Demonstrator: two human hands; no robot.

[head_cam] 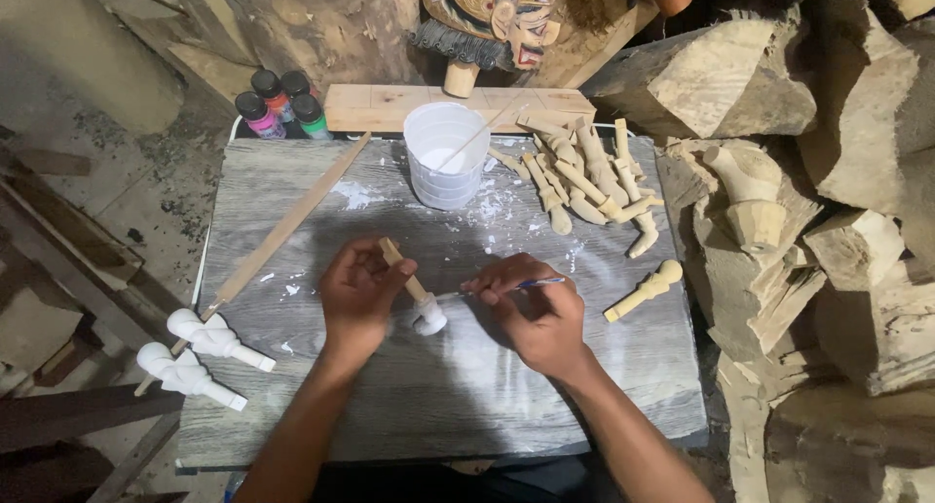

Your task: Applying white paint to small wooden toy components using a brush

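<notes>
My left hand (358, 294) grips a small carved wooden piece (417, 297) by its bare stem; its lower end is coated white. My right hand (534, 308) holds a thin paintbrush with a blue handle (531, 284), its tip touching the white end of the piece. Both hands hover over the grey wood-grain board (438, 386). A white plastic cup of white paint (445, 154) with a stick in it stands at the board's far middle.
A pile of unpainted carved pieces (584, 177) lies at the back right, one more (645, 291) near my right hand. Two white-painted pieces (195, 352) rest at the left edge. A long wooden slat (282, 230), three paint bottles (280, 104), and rough wood blocks (779, 172) surround the board.
</notes>
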